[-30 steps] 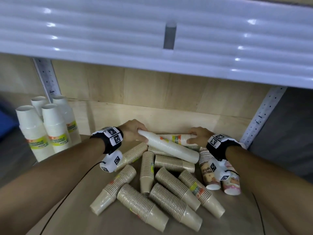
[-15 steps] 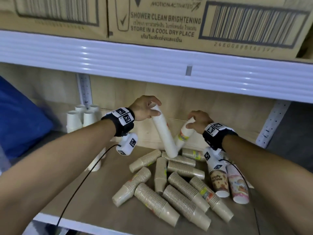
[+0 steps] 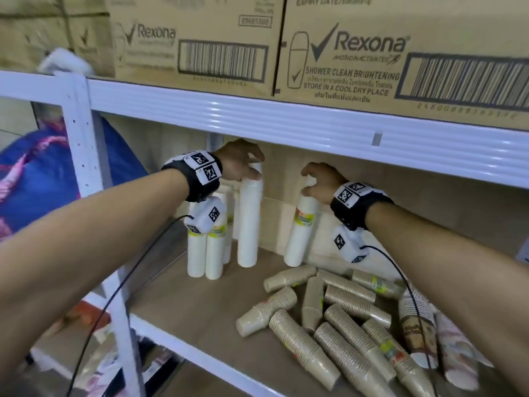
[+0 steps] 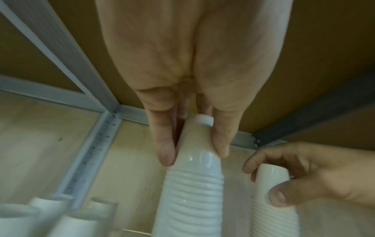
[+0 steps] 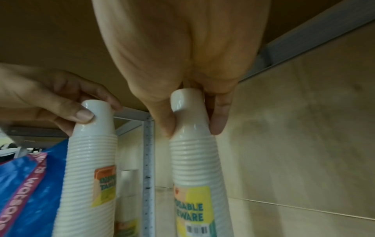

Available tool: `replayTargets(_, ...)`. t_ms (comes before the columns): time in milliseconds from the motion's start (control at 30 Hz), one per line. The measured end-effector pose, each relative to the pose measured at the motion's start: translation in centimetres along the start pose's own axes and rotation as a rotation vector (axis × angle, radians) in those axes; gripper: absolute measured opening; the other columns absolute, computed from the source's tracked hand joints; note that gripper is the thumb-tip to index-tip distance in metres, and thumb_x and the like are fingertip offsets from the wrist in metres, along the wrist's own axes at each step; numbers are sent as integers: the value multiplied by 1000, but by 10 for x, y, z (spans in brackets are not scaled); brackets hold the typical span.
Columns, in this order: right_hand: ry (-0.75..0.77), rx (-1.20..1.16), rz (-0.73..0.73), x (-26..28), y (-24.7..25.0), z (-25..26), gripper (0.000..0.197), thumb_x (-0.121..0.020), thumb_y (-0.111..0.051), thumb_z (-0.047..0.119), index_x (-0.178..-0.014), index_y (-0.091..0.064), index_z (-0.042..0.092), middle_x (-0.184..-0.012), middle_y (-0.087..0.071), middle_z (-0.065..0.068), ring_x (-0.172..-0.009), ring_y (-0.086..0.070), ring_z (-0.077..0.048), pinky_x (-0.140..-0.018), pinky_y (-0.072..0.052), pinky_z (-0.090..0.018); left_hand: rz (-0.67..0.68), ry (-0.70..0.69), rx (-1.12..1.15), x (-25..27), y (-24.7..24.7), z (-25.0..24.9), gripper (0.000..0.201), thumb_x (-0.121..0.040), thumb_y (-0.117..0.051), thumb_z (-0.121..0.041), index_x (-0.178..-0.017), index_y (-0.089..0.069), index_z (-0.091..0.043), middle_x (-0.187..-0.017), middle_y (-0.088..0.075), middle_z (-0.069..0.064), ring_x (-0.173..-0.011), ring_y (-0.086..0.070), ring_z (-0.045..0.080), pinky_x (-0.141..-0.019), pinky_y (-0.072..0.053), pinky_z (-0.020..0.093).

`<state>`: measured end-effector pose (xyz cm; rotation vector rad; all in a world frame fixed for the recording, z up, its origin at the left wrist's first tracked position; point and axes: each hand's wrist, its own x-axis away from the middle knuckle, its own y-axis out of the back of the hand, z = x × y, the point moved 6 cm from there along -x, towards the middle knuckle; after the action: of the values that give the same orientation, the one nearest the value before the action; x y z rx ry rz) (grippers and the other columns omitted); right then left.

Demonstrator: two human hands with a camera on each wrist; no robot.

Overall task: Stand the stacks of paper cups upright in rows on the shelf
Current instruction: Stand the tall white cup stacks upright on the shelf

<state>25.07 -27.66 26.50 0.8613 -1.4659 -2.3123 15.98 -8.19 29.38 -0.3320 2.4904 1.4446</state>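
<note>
My left hand (image 3: 243,164) grips the top of a tall white cup stack (image 3: 249,222) that stands upright on the wooden shelf (image 3: 200,305), just right of several standing white stacks (image 3: 204,253). In the left wrist view its fingers (image 4: 165,144) pinch the same stack's (image 4: 192,184) top cup. My right hand (image 3: 320,181) holds the top of a second white labelled stack (image 3: 300,230), which leans slightly and has its base on the shelf. The right wrist view shows those fingers (image 5: 218,121) round that stack (image 5: 194,152).
A heap of brown cup stacks (image 3: 329,319) lies on its side on the shelf's right half, with two patterned stacks (image 3: 423,330) at the far right. The upper shelf beam (image 3: 286,121) hangs close above my hands, loaded with cardboard boxes (image 3: 372,53). A blue bag (image 3: 37,179) sits left.
Both hands have lifted their white stacks off the heap, tipped them from lying to upright, and carried them left toward the back of the shelf. My head has pulled back.
</note>
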Motion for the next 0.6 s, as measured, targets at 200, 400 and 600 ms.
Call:
replayTargets(200,141,-54,107,-5,-42,75,44,-82,-71,14,-124,-58,11,-132,-53,-11,-117,-54,-25,-89,-44,-27,-17,91,-7,31,25,39,40,-84,-75,-17,-121,-61,-12,-106,-49,-6,-70,-52,-3,-61,-57,32)
replayTargets(400,239,-79,168,-11,-84,128,41,-82,-72,17,-121,-59,12,-129,-55,-7,-112,-56,-24,-79,-42,-24,0,182,-79,55,34,79,41,-80,-78,-19,-118,-63,-18,-111,-46,-1,-95,-58,20,-56,-53,24)
replayTargets(600,283,-110,205,-12,-116,161,40,-81,-73,16,-119,-60,12,-137,-52,-9,-119,-54,-25,-90,-46,-29,11,225,-120,70,29,112,37,-80,-77,-19,-115,-64,-19,-107,-52,3,-89,-57,18,-61,-48,25)
